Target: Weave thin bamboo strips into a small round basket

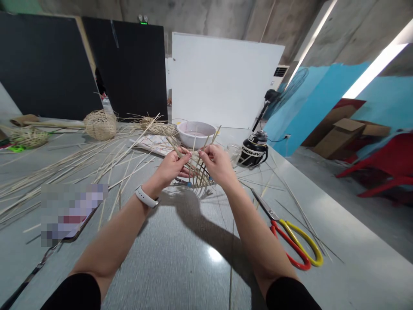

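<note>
A small, partly woven basket of bamboo strips [204, 177] is held above the table between my two hands, with loose strip ends sticking up from it. My left hand [176, 165], below a white wristband, pinches the basket's left side between thumb and fingers. On the other side my right hand [217, 161] is closed on its upper right edge, thumb and index finger pressed together near an upright strip. Both sets of fingertips are close together but apart. The fingers partly hide the weave.
Long bamboo strips [80, 161] spread across the left of the table [180, 267], near a phone [80, 211]. A woven ball [100, 125], white bowl [196, 134] and black jug [253, 150] stand farther back. Large scissors [285, 234] lie at right.
</note>
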`<state>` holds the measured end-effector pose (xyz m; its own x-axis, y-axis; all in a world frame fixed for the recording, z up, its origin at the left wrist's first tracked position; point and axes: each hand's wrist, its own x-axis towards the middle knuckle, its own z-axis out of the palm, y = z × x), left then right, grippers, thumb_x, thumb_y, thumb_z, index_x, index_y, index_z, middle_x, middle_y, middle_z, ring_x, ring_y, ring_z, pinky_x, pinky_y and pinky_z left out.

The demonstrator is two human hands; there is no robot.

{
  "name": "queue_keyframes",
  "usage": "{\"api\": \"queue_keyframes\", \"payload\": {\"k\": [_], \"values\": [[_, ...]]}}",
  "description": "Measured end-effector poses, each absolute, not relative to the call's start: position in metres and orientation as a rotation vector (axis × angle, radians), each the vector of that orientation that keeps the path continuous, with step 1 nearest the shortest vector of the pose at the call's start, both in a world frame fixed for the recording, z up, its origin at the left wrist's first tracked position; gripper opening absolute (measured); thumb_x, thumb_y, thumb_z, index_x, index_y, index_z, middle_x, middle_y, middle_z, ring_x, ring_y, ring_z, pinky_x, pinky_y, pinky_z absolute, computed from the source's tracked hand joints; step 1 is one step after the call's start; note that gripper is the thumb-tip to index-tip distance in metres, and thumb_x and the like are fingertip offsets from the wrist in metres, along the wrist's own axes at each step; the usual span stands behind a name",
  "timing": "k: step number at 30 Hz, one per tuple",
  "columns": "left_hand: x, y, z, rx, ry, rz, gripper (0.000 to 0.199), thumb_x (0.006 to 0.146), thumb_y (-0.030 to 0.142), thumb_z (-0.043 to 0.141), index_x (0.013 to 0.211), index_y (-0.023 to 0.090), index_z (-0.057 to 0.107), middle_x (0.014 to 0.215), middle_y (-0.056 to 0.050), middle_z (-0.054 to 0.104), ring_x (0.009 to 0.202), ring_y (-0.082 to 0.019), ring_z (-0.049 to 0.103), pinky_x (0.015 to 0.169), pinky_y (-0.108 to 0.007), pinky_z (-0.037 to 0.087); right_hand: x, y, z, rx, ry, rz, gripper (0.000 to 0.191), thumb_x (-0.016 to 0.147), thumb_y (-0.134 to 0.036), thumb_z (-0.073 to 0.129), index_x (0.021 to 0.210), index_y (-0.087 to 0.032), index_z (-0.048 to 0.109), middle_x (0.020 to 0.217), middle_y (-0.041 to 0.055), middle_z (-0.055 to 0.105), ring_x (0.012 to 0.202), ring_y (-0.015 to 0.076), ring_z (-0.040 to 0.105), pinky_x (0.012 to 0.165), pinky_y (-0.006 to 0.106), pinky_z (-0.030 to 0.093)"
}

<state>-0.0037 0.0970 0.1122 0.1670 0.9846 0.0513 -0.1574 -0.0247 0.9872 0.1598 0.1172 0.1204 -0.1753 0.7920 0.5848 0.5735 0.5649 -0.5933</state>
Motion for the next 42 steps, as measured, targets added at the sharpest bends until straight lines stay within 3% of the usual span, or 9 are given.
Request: {"api": "queue_keyframes", "payload": {"k": [5,8,13,22,34,42], "values": [[-0.003,0.100,0.114,1.108,0.959,1.392,0.025,0.089,0.034,0.064,0.098,0.020,0.046,0.061,0.001,0.069,0.047,-0.015,0.068,0.047,-0.021,0.055,0.160,0.101,0.129,-1.077,-1.788,-0.008,0.032,0.089,-0.027,0.052,0.119,-0.019,0.060,0.126,0.0152,0.058,0.124,0.0289,0.053,0.105,0.050,0.042],[-0.004,0.101,0.118,1.028,0.954,1.551,0.031,0.085,0.039,0.067,0.097,0.020,0.045,0.064,0.002,0.069,0.046,-0.015,0.067,0.046,-0.021,0.054,0.163,0.088,0.138,-1.056,-1.704,-0.063,0.042,0.087,-0.023,0.051,0.129,-0.021,0.055,0.132,0.0159,0.055,0.117,0.0280,0.058,0.095,0.048,0.050],[0.000,0.103,0.114,0.926,0.929,1.681,0.030,0.085,0.038,0.066,0.096,0.020,0.045,0.063,0.003,0.069,0.048,-0.016,0.068,0.051,-0.024,0.056,0.161,0.082,0.133,-1.295,-1.834,0.022,0.032,0.085,-0.037,0.054,0.109,-0.017,0.064,0.105,0.0130,0.067,0.091,0.0279,0.067,0.078,0.045,0.054],[0.018,0.099,0.104,0.935,0.885,1.615,0.033,0.083,0.041,0.069,0.095,0.020,0.047,0.062,0.003,0.067,0.047,-0.016,0.067,0.051,-0.026,0.057,0.157,0.082,0.114,-1.432,-1.845,-0.132,0.059,0.078,-0.047,0.062,0.126,-0.014,0.053,0.118,0.0177,0.063,0.102,0.0324,0.064,0.080,0.043,0.051],[0.017,0.098,0.099,1.052,0.795,1.684,0.037,0.078,0.046,0.074,0.091,0.017,0.053,0.068,0.002,0.067,0.060,-0.014,0.069,0.063,-0.026,0.059,0.158,0.085,0.115,-1.402,-1.793,-0.020,0.056,0.075,-0.046,0.062,0.120,-0.014,0.056,0.111,0.0132,0.069,0.087,0.0275,0.067,0.079,0.042,0.049],[0.018,0.094,0.103,1.056,0.877,1.635,0.033,0.082,0.042,0.072,0.092,0.018,0.052,0.062,0.002,0.068,0.057,-0.016,0.071,0.060,-0.027,0.060,0.161,0.084,0.118,-1.381,-1.786,0.051,0.053,0.072,-0.044,0.065,0.115,-0.014,0.059,0.108,0.0151,0.070,0.089,0.0293,0.067,0.082,0.044,0.049]]}}
